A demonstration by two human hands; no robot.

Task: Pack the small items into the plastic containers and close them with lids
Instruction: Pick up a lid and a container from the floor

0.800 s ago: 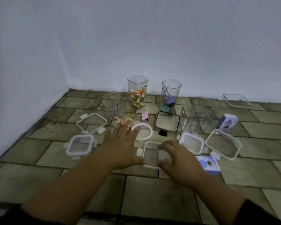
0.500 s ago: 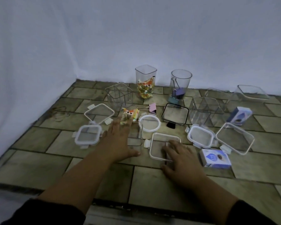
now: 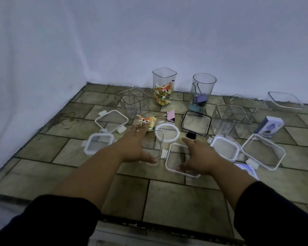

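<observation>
Two bare hands reached out: the left hand (image 3: pixel 134 148) spread open toward colourful small items (image 3: pixel 146 121). The right hand (image 3: pixel 196 158) lay open, empty, on a square lid (image 3: pixel 174 157). Grasping the items probably came next.

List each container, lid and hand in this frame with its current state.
tall square container: upright, open, part-filled with colourful packets
round container: upright, open, holds binder clips
left square container: open, empty
divided container: open, empty
round lid: off, lying flat
black-rimmed lid: off, lying flat
pink binder clip: loose on the floor
left hand: open, fingers spread, holding nothing
right hand: open, resting on a white-rimmed lid
</observation>
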